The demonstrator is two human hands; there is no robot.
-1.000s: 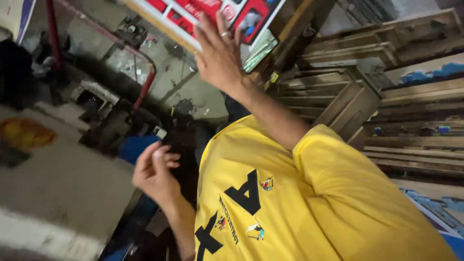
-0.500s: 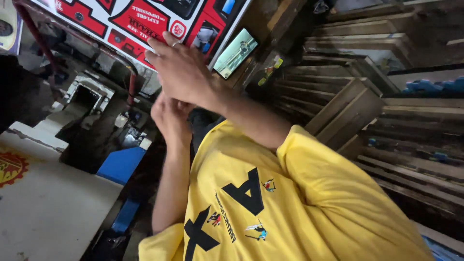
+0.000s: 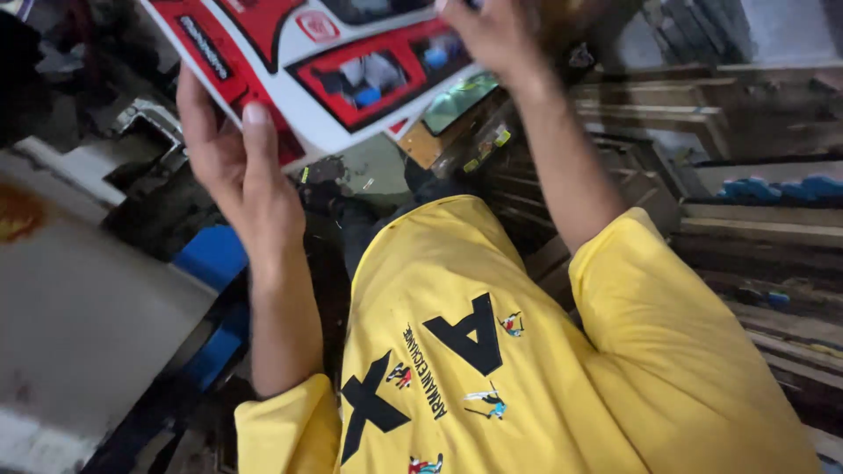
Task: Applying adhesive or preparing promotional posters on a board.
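Observation:
I hold up a large printed sheet [image 3: 325,66], white with red panels and small pictures, in front of me. My left hand [image 3: 233,171] grips its lower left edge, thumb on the printed face. At the top my right hand [image 3: 492,35] grips the sheet's right part, fingers partly cut off by the frame. Below both raised arms is my yellow shirt [image 3: 492,351] with black letters.
A grey worktable [image 3: 79,325] lies at the left with an orange print at its far edge. Blue parts [image 3: 211,259] sit beside it. Stacked wooden frames [image 3: 755,219] fill the right side. Dark machinery [image 3: 140,123] stands behind the sheet.
My left hand rose from near my chest and took hold of the sheet's lower edge. The sheet now sits closer and larger in view, held by both hands.

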